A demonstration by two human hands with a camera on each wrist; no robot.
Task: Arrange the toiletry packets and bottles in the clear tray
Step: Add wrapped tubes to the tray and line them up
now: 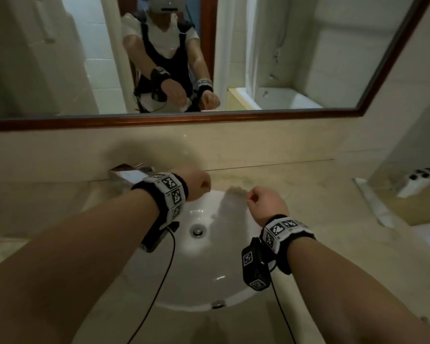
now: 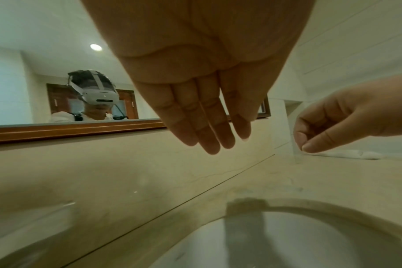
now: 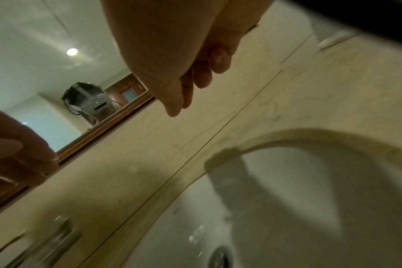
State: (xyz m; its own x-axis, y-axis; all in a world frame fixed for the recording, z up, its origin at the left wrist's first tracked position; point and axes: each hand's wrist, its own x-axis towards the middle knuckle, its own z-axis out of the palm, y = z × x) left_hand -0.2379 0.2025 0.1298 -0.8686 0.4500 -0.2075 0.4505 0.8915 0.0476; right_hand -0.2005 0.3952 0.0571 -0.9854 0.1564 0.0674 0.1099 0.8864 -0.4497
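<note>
Your flat left hand (image 2: pixel 195 108) and loosely curled right hand (image 1: pixel 263 203) hold nothing; clear tray unseen, so grip it, likely slippery, by its rim.

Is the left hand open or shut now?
Open. In the left wrist view the left hand has straight fingers that hold nothing, above the counter.

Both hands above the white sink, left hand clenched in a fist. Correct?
Not quite. The left hand and right hand are above the white sink, but the left is not clenched: the left wrist view shows its fingers straight and together, holding nothing.
</note>
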